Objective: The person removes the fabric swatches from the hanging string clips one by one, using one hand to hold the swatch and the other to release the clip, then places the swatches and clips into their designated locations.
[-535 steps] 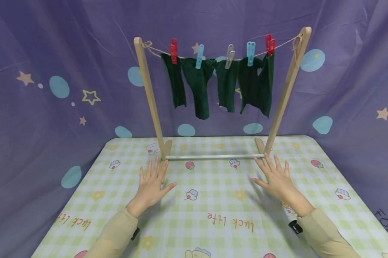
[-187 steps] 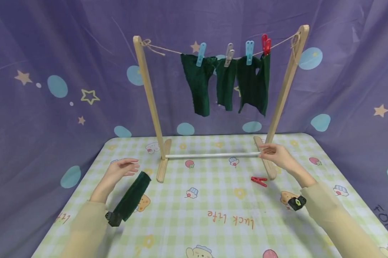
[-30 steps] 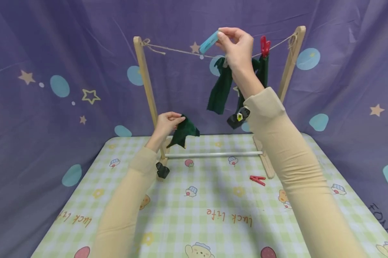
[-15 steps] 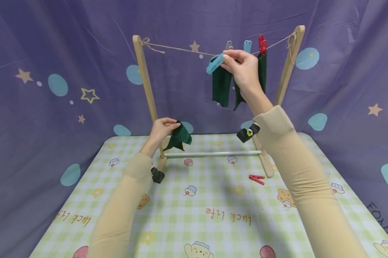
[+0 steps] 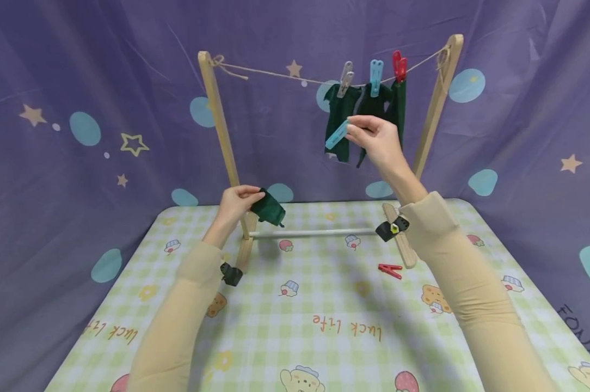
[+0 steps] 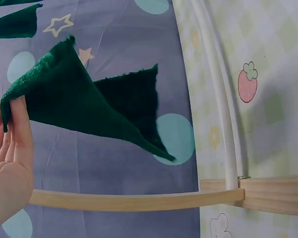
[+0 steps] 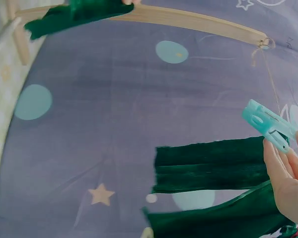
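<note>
My left hand [image 5: 230,209] pinches a dark green cloth piece [image 5: 269,209] by one end, low beside the left post. In the left wrist view the cloth [image 6: 59,94] hangs folded from thumb and fingers. Between the right thumb and fingers is a light blue clothespin [image 5: 336,135], the right hand [image 5: 380,144] being in front of the hanging cloths and below the string. A grey clothespin [image 5: 345,81] holds one green cloth [image 5: 338,111] on the string. Farther right, another blue clothespin [image 5: 376,79] and a red clothespin [image 5: 399,66] hold a second cloth [image 5: 397,106], partly hidden by the right hand.
The string [image 5: 275,73] runs between two wooden posts [image 5: 221,128], joined low down by a white rod [image 5: 314,233]. A loose red clothespin [image 5: 390,270] lies on the checked tablecloth [image 5: 324,305]. A purple curtain [image 5: 128,65] hangs behind.
Over the last second the right hand has come down from the string with the blue clothespin. The left hand has shifted left and slightly down with the cloth. Earlier, more cloths hung at the left.
</note>
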`<state>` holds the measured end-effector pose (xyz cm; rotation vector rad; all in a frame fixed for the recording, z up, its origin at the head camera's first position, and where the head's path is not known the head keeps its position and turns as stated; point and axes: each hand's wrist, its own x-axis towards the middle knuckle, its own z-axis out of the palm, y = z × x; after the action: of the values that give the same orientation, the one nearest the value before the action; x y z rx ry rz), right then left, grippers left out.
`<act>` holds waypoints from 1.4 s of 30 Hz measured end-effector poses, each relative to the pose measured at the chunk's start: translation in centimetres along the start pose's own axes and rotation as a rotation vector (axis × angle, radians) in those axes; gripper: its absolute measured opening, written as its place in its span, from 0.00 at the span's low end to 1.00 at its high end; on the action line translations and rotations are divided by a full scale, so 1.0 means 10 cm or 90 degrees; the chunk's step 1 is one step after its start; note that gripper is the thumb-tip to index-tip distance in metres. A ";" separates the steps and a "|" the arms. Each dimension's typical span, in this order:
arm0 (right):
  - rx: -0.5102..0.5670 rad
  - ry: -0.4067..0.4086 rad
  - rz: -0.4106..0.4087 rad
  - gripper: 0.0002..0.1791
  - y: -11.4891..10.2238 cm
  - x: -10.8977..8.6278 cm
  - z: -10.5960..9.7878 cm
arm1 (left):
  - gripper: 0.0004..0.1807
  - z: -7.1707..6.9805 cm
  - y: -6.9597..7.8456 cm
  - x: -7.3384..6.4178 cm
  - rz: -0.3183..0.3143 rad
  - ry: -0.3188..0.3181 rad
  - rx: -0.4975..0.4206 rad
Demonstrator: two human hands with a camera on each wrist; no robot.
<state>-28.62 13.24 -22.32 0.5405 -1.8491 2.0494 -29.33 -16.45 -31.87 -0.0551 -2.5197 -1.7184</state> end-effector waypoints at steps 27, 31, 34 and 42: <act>-0.131 -0.049 0.141 0.25 0.76 -0.87 -0.59 | 0.25 -0.48 -0.44 -0.43 -0.011 -0.018 0.009; -0.121 -0.039 0.168 0.25 0.85 -1.00 -0.70 | 0.24 -0.54 -0.53 -0.48 -0.016 -0.007 -0.014; -0.133 -0.035 0.202 0.25 0.92 -1.08 -0.78 | 0.26 -0.58 -0.59 -0.53 -0.023 0.001 -0.013; -0.200 -0.056 0.279 0.29 1.10 -1.28 -0.96 | 0.19 -0.67 -0.72 -0.61 -0.048 0.020 -0.040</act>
<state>-23.32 21.79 -38.88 0.1512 -2.4584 1.9398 -23.47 -25.19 -36.73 0.0628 -2.4754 -1.8111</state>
